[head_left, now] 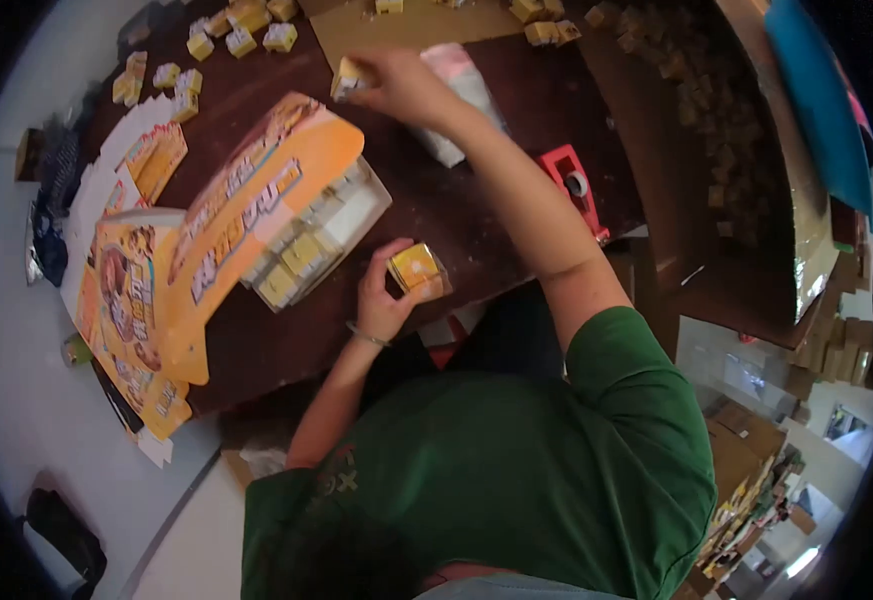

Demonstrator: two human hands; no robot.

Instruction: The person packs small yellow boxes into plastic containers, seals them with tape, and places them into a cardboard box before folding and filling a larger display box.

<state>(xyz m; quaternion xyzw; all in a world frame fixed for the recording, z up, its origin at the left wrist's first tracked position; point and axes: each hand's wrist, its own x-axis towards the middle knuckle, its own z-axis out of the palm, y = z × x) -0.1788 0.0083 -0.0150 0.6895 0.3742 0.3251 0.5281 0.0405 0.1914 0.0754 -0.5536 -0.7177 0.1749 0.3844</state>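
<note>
My left hand (384,303) is closed around a small yellow box (416,268) at the table's near side, with its printed top facing up. Farther off, my right arm reaches across the table. The fingers of my right hand (391,85) are closed on another small yellow box (350,78). Between the hands and to the left stands an open display carton (356,228) with an orange printed lid (266,185). Several small yellow boxes (291,265) sit in its nearer part, and white interior shows beyond them.
Loose yellow boxes (241,40) lie on the dark table (486,230) at the far left. A pink and white packet (456,95) and a red tape dispenser (578,190) are on the right. Flat orange cartons (131,290) are stacked left. A big cardboard box (656,170) holds many small boxes.
</note>
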